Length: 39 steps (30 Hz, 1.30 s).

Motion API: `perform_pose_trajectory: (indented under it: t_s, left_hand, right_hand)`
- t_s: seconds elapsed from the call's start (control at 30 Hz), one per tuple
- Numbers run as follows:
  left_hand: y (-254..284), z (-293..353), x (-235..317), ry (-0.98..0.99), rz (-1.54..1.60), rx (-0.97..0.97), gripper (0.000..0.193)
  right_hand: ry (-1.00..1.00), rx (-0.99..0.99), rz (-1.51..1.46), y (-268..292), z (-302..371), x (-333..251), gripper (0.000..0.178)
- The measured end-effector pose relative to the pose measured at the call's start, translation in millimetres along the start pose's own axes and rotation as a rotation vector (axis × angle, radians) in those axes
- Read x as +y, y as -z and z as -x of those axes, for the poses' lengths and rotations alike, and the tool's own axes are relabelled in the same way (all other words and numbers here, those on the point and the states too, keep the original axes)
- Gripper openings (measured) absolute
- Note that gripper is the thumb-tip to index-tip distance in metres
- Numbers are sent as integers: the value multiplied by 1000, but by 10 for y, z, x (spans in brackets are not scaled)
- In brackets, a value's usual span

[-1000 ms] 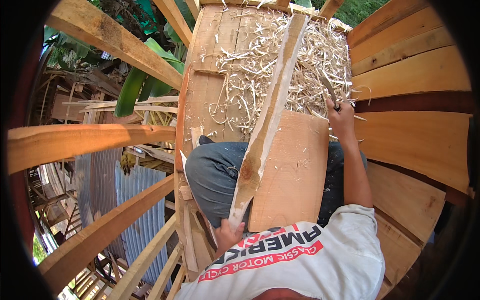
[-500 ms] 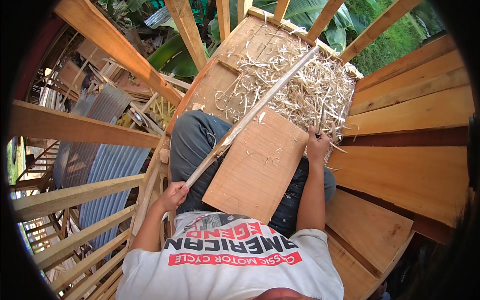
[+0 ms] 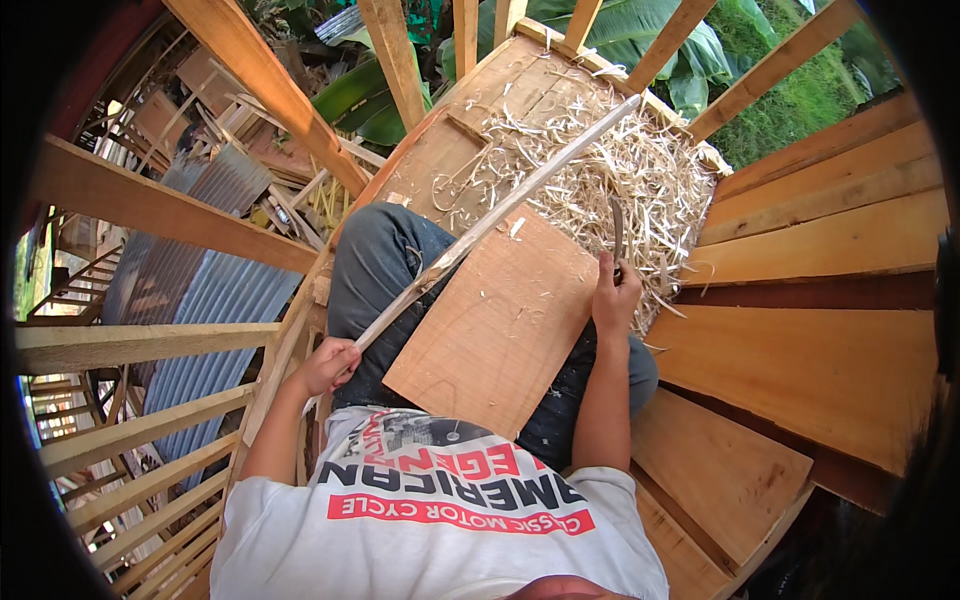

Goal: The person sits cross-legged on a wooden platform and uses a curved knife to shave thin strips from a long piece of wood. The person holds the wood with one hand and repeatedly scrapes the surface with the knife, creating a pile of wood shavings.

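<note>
My left hand is closed round the near end of a long, pale wooden stick. The stick slants up and right across my left thigh, its far end over the pile of shavings. A darker, rough patch shows partway along it. My right hand grips a knife by its handle, mostly hidden in the fingers; its narrow, slightly curved blade points away from me, apart from the stick. Across my lap lies a flat wooden board, with a few shavings on it. My right hand is beside the board's right edge.
Curled wood shavings heap on the plank floor ahead. Wooden slats form a railing on the left and in front. Wide planks line the right side. Beyond the railing lie corrugated metal sheets, scrap wood and green plants.
The view has shifted slightly. My left hand has moved a little away from my body with the stick's near end. My right hand and the knife have moved slightly left.
</note>
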<state>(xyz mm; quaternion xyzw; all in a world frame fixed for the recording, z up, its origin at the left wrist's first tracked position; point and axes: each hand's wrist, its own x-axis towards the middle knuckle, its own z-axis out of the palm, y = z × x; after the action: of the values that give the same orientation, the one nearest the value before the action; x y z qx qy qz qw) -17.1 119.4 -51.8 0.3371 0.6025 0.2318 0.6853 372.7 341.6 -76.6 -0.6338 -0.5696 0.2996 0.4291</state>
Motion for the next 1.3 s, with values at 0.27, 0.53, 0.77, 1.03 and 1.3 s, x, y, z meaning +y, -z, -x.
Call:
perform_pose_trajectory:
  t_s: [0.27, 0.53, 0.77, 1.03, 1.3]
  left_hand:
    - [23, -66, 155, 31, 22, -42, 42]
    - [171, -190, 10, 43, 35, -141, 55]
    - [135, -215, 158, 21, -70, -147, 49]
    - [51, -246, 158, 36, -74, -98, 59]
    - [34, -245, 115, 24, -83, -73, 57]
  right_hand:
    - [193, -85, 180, -32, 179, -142, 38]
    - [239, -333, 320, -347, 661, -670, 37]
    - [275, -321, 635, -441, 386, -711, 49]
    - [424, -232, 787, -584, 6, -646, 58]
    - [51, -84, 798, -414, -635, -517, 70]
